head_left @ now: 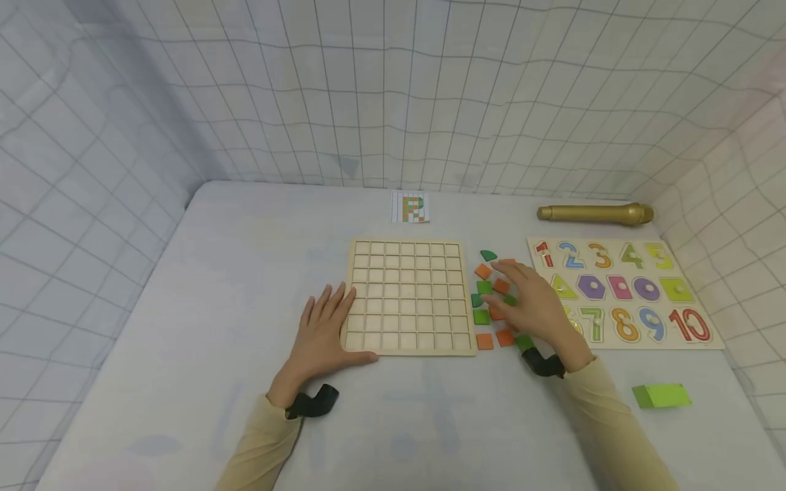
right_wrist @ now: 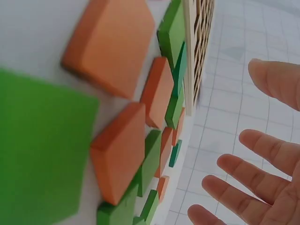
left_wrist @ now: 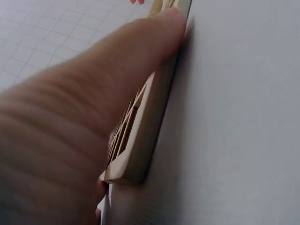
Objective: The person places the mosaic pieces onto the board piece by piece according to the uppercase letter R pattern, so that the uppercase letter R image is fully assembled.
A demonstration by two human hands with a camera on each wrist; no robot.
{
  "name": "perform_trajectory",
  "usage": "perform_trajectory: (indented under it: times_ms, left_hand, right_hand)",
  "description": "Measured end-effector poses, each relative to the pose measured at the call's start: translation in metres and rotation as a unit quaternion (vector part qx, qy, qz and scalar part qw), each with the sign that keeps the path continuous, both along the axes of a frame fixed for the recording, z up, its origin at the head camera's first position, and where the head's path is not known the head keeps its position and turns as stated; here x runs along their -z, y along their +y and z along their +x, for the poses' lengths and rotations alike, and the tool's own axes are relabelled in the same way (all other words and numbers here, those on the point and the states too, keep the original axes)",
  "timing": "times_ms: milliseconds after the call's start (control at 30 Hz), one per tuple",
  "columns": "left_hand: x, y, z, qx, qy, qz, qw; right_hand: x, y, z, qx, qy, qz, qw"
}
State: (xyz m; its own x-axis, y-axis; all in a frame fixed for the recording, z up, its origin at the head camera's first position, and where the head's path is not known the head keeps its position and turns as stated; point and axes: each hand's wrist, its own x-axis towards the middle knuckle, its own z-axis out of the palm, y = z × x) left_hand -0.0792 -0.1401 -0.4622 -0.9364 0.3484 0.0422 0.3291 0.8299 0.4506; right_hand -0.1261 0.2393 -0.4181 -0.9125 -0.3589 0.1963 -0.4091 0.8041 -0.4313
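Note:
A wooden grid board (head_left: 408, 352) with bare square cells lies in the middle of the table. At its near left corner is my left hand (head_left: 321, 339), fingers spread along the left edge and the thumb along the front edge; the left wrist view shows that thumb (left_wrist: 140, 47) against the board's side. My right hand (head_left: 540, 307) hovers over loose tiles right of the board, its fingers apart with nothing between them. Among these tiles are orange squares (head_left: 485, 341), green squares (head_left: 482, 317) and dark green quarter-rounds (head_left: 488, 255). The hand hides part of the group in the head view.
Behind the board lies a small card (head_left: 417, 208) printed with a coloured grid pattern. To the right are a number-and-shape puzzle board (head_left: 626, 329), partly under my right hand, a gold microphone (head_left: 594, 214) and a lime green block (head_left: 663, 395). Grid-patterned cloth (head_left: 424, 102) walls the table's back and sides.

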Motion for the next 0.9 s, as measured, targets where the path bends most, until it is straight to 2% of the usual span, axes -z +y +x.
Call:
perform_trajectory:
  times_ms: [167,400,500,767,900]
  left_hand:
    - [0.002,-0.002,0.000,0.002,0.013,-0.005,0.9999]
    - [0.003,-0.003,-0.001,0.001,0.014,-0.009,0.9999]
    - [0.003,-0.003,-0.001,0.000,0.015,-0.007,0.9999]
    - [0.004,-0.003,-0.001,0.001,0.021,-0.006,0.9998]
    - [0.003,-0.003,-0.001,0.000,0.021,-0.006,0.9998]
  right_hand:
    - [0.000,0.007,-0.009,0.012,0.011,-0.024,0.9996]
    - [-0.002,0.007,-0.023,0.024,-0.009,-0.051,0.9984]
    - [-0.003,0.003,-0.028,0.026,-0.013,-0.045,0.9986]
    - [-0.003,-0.002,-0.039,0.048,-0.071,-0.030,0.9959]
    - [-0.002,-0.005,-0.042,0.056,-0.086,-0.022,0.9944]
